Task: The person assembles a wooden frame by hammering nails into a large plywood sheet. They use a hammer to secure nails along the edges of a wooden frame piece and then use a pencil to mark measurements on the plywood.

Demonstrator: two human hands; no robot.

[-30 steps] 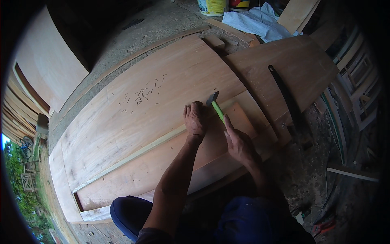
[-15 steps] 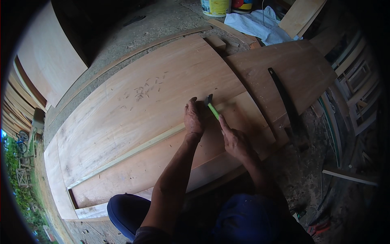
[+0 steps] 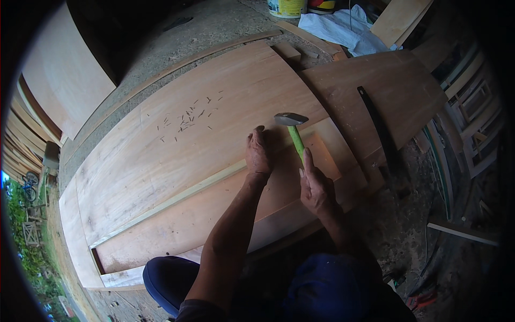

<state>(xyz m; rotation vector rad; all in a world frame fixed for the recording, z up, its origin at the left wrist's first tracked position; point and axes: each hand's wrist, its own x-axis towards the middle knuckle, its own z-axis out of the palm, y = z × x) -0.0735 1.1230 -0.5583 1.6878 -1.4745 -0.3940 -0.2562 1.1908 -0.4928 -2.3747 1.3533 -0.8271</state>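
My right hand (image 3: 317,189) is closed round the green handle of a hammer (image 3: 296,140). The hammer's dark metal head is up off the wood, to the right of my left hand. My left hand (image 3: 258,153) rests by a pale wooden strip (image 3: 177,201) with its fingers curled together; whatever they pinch is hidden. Both hands are over a large plywood panel (image 3: 134,166) with a frame of strips along its near side. Small nails (image 3: 188,119) lie scattered on the panel, beyond my left hand.
A handsaw (image 3: 375,118) lies across another plywood sheet (image 3: 332,80) at the right. Farther back are a white sack (image 3: 335,32) and a yellow bucket (image 3: 287,8). Plywood (image 3: 64,75) leans at the left. Red-handled pliers (image 3: 422,299) show at the lower right.
The hammer head has lifted away from beside my left fingers, and my right hand has shifted slightly right. My left hand stays almost in place. The whole view has shifted slightly.
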